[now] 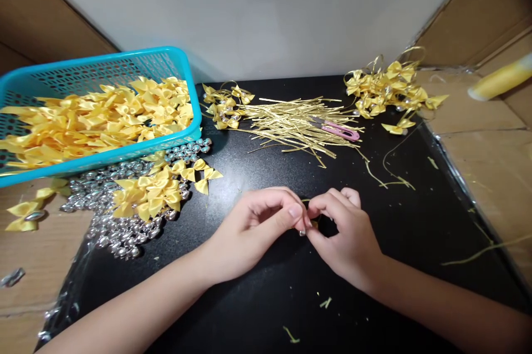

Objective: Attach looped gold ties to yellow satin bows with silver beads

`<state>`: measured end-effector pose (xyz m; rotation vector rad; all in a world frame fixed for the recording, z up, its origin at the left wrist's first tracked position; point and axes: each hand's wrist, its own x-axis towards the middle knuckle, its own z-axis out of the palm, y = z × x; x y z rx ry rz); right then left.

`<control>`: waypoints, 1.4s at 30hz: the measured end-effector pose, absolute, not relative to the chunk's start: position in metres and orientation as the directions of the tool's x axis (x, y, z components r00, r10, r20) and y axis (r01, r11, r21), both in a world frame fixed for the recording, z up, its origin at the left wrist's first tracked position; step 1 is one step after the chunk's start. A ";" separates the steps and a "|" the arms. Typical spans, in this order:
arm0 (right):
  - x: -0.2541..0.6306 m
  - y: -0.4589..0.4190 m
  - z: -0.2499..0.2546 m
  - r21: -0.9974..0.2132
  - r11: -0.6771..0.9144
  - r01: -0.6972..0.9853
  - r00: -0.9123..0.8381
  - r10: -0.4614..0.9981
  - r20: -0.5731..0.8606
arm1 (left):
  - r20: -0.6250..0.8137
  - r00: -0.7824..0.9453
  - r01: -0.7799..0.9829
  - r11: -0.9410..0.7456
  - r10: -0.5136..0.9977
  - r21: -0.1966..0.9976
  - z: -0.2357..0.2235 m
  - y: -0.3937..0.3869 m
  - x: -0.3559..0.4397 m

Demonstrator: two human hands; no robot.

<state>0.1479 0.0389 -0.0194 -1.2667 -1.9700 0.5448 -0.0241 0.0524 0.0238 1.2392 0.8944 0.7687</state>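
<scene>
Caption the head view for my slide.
Left hand and right hand meet above a black tabletop, near silver beads, gold strips and a turquoise basket of yellow bows.

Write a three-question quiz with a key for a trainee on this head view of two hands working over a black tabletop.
1. Is the left hand or the right hand nearer the shiny silver oval beads?
2. What lies inside the turquoise perforated plastic basket? A) loose beads B) glossy yellow ribbon bows C) cardboard
3. True or false: the slim pink-handled snips rest on the thin metallic-gold strips.

Key: 1. Left hand; 2. B; 3. True.
</scene>
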 end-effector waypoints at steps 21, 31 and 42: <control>0.151 0.039 -0.022 -0.687 0.437 0.580 -0.267 0.899 0.346 | -0.087 0.542 0.065 0.062 0.836 0.996 0.027 0.053 -0.030; 0.178 0.078 0.005 -0.574 0.474 0.668 -0.219 0.862 0.458 | -0.253 0.404 0.167 0.202 0.879 0.965 0.015 0.059 -0.036; 0.195 0.172 -0.009 -0.142 0.251 0.958 -0.227 0.960 0.163 | -0.356 0.428 0.617 0.019 0.830 0.787 0.025 0.057 -0.045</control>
